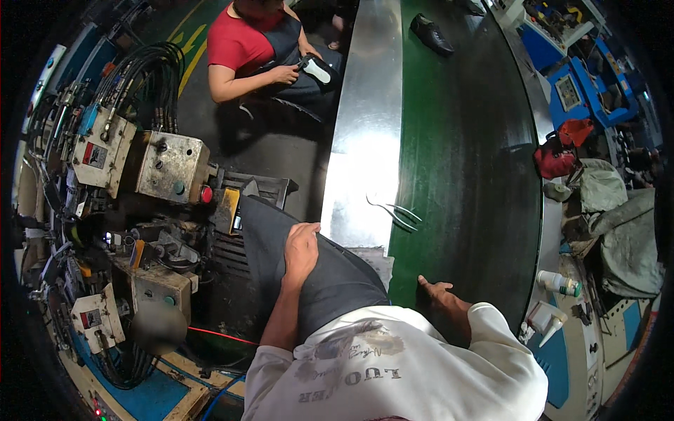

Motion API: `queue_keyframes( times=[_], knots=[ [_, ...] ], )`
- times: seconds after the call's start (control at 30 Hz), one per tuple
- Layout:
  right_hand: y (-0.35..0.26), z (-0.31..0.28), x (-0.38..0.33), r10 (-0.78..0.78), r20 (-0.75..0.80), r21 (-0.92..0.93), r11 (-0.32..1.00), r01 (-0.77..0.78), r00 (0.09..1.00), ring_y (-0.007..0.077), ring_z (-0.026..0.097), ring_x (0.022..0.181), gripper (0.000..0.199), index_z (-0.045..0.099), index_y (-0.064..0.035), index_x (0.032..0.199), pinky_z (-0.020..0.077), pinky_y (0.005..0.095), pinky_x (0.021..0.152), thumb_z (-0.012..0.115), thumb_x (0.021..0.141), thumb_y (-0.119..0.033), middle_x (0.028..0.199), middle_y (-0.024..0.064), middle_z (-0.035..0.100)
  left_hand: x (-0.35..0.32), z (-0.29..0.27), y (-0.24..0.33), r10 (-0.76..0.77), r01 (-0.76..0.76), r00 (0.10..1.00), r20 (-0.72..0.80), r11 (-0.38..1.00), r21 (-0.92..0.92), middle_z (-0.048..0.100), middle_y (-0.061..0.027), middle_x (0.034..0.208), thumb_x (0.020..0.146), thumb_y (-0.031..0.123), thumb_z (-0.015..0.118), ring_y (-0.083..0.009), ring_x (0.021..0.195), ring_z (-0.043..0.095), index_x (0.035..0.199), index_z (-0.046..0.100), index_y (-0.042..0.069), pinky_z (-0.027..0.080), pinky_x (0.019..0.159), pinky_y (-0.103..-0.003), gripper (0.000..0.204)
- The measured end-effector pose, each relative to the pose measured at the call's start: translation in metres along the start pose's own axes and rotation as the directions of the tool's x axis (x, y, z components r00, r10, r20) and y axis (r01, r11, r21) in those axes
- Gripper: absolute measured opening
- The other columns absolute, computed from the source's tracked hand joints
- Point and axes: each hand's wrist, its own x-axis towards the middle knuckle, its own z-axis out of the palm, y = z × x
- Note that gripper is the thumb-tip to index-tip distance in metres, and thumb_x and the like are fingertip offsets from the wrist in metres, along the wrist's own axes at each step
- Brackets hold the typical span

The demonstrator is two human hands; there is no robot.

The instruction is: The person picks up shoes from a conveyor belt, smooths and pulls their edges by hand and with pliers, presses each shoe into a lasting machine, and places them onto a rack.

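Note:
My left hand [300, 250] rests flat on my own thigh, clad in dark grey trousers [330, 281], holding nothing. My right hand [441, 295] lies with spread fingers on the edge of the dark green conveyor belt [463, 140], also holding nothing. A pair of thin metal tongs [394, 210] lies on the belt's edge, a little beyond my right hand. Far up the belt sits a black shoe [432, 34]. Another person in a red shirt [242, 42] sits at the far left of the belt, handling a dark shoe with a white insole [316, 69].
A shiny steel rim [361, 140] runs along the belt's left side. A grey machine with hoses, a red button [206, 194] and control boxes stands at my left. White glue bottles [558, 282], a red bag [558, 156] and grey cloths lie right of the belt.

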Motion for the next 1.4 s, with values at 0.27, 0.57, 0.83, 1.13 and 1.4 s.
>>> queue_keyframes(
  times=[0.27,0.57,0.83,1.13,1.4],
  knots=[
    [0.013,0.036,0.069,-0.06,-0.034,-0.494,0.869,0.035,0.998,0.0428,0.056,0.14,0.071,0.011,-0.0364,0.176,0.0581,0.0681,0.096,0.042,0.115,-0.056,0.172,0.0104,0.04,0.003,0.004,-0.003,-0.023,0.023,1.0,0.002,0.999,-0.024,0.079,-0.0153,0.111,0.097,-0.004,0.059,-0.0348,0.111,0.07,0.116,0.077,-0.003,0.054,0.099,-0.043,0.026],
    [0.011,0.043,0.074,-0.054,0.06,-0.531,0.844,0.078,0.997,0.0435,0.04,0.153,0.08,0.018,-0.0265,0.175,0.049,0.0822,0.095,0.015,0.111,-0.073,0.178,0.0067,0.027,0.007,0.009,-0.002,-0.001,0.002,1.0,0.001,1.0,-0.023,0.079,-0.015,0.111,0.096,-0.004,0.06,-0.0342,0.11,0.07,0.116,0.077,-0.002,0.055,0.099,-0.043,0.025],
    [0.039,0.04,0.067,-0.267,0.005,-0.83,0.536,0.152,0.964,0.0435,0.035,0.155,0.076,0.032,-0.0277,0.171,0.0488,0.0859,0.087,0.018,0.111,-0.072,0.179,0.0039,0.024,0.007,0.008,-0.001,-0.01,0.01,1.0,0.006,0.999,-0.045,0.079,-0.0146,0.112,0.096,-0.004,0.059,-0.0338,0.112,0.07,0.117,0.076,-0.003,0.054,0.1,-0.043,0.027],
    [0.06,0.043,0.082,-0.385,0.045,-0.975,0.183,0.124,0.922,0.0421,0.045,0.149,0.064,0.034,-0.0281,0.171,0.0584,0.0774,0.073,0.034,0.115,-0.059,0.178,0.0067,0.027,0.011,0.011,0.005,0.0,0.0,1.0,-0.008,0.996,-0.087,0.078,-0.0166,0.11,0.095,-0.003,0.061,-0.0358,0.11,0.069,0.112,0.076,-0.004,0.054,0.099,-0.044,0.023],
    [0.058,0.045,0.028,-0.705,0.067,-0.997,-0.073,0.022,0.706,0.0466,0.056,0.141,0.086,0.009,-0.0228,0.177,0.0591,0.074,0.085,0.059,0.109,-0.041,0.183,0.0114,0.008,0.005,0.005,0.003,-0.019,0.019,1.0,0.002,0.999,-0.032,0.079,-0.0153,0.111,0.096,-0.004,0.06,-0.034,0.112,0.069,0.115,0.077,-0.003,0.054,0.101,-0.043,0.026]
  ],
)
